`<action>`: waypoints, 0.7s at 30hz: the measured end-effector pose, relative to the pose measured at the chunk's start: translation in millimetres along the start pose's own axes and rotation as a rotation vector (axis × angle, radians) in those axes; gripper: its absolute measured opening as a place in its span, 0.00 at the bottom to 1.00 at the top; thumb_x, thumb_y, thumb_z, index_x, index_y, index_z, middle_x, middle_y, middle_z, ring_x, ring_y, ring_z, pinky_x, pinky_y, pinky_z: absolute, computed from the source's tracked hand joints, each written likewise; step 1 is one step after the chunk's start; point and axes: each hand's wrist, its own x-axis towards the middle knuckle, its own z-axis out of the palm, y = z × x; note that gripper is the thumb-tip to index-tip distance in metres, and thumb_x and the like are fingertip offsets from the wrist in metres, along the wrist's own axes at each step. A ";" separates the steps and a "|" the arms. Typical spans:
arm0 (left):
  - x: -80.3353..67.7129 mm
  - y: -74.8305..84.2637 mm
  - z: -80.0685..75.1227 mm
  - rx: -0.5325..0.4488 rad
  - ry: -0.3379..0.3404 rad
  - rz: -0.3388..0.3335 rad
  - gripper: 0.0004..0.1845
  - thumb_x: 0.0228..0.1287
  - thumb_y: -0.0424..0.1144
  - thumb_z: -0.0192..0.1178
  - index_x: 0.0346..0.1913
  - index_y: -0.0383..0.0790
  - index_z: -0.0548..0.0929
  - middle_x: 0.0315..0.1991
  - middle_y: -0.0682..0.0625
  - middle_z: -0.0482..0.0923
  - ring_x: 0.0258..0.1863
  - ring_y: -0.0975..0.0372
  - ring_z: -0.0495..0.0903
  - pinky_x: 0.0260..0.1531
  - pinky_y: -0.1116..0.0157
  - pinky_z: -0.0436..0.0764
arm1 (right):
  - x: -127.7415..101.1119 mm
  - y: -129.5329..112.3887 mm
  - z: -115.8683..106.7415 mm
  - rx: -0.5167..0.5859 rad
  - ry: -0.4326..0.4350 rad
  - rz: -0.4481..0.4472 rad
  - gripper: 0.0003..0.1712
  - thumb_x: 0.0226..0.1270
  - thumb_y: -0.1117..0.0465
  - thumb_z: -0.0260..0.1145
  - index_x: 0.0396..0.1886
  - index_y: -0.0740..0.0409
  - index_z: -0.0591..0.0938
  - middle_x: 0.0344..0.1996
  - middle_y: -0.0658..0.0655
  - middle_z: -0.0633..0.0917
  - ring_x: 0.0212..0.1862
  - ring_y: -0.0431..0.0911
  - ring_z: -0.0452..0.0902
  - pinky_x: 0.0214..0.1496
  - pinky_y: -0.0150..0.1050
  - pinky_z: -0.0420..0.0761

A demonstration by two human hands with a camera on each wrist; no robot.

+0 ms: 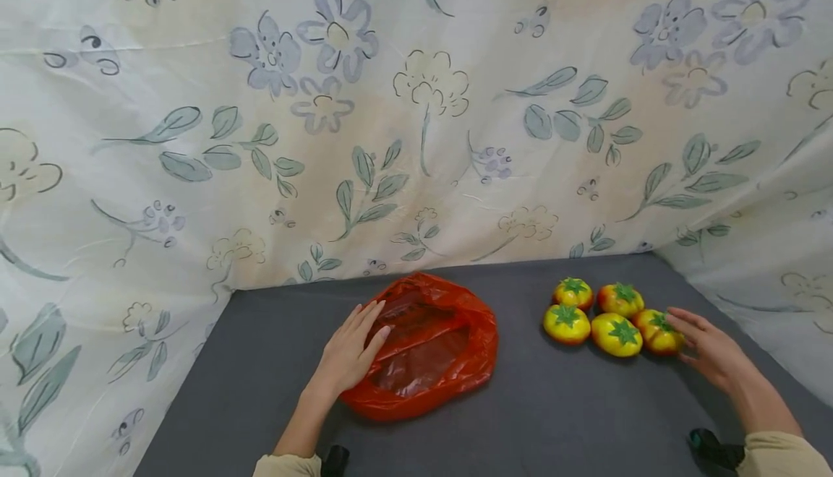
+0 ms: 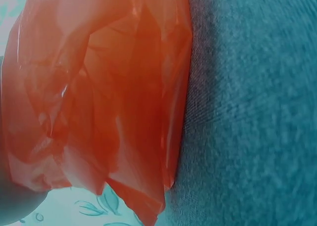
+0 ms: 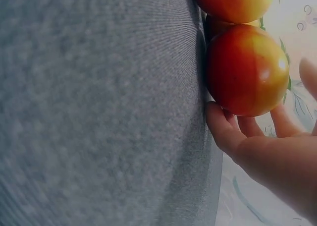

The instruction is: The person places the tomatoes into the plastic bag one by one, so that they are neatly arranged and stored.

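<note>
I see my left hand (image 1: 351, 353) resting flat, fingers straight, on the red bag (image 1: 432, 343). My right hand (image 1: 706, 347), fingers relaxed, touches the nearest tomato (image 1: 659, 332) without grasping it.

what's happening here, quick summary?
A person sits at a grey table. The left hand rests flat on a red plastic bag lying on it. The right hand touches the nearest of five toy tomatoes, fingers against it, not visibly closed around it.
</note>
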 end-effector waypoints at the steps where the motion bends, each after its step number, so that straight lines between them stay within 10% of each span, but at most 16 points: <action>1: -0.3 -0.5 -0.3 0.001 -0.003 -0.002 0.32 0.73 0.58 0.42 0.74 0.49 0.60 0.72 0.48 0.57 0.72 0.51 0.49 0.63 0.41 0.55 | 0.2 0.3 0.5 -0.023 -0.006 0.003 0.38 0.70 0.38 0.51 0.72 0.31 0.42 0.72 0.63 0.24 0.70 0.65 0.20 0.66 0.66 0.41; 9: -0.2 -3.3 -0.3 0.002 -0.062 0.001 0.33 0.72 0.58 0.44 0.74 0.48 0.59 0.74 0.49 0.52 0.73 0.52 0.47 0.63 0.41 0.55 | -2.4 -5.6 4.2 -0.142 -0.057 0.009 0.54 0.73 0.45 0.54 0.73 0.59 0.25 0.67 0.70 0.20 0.69 0.69 0.26 0.65 0.66 0.46; 21: -0.1 -6.7 -3.3 0.029 -0.066 -0.007 0.33 0.71 0.59 0.46 0.74 0.49 0.60 0.74 0.49 0.52 0.72 0.52 0.48 0.62 0.40 0.57 | 1.4 -7.2 6.4 -0.240 -0.021 0.020 0.60 0.69 0.49 0.61 0.71 0.67 0.25 0.66 0.82 0.31 0.64 0.68 0.45 0.51 0.43 0.73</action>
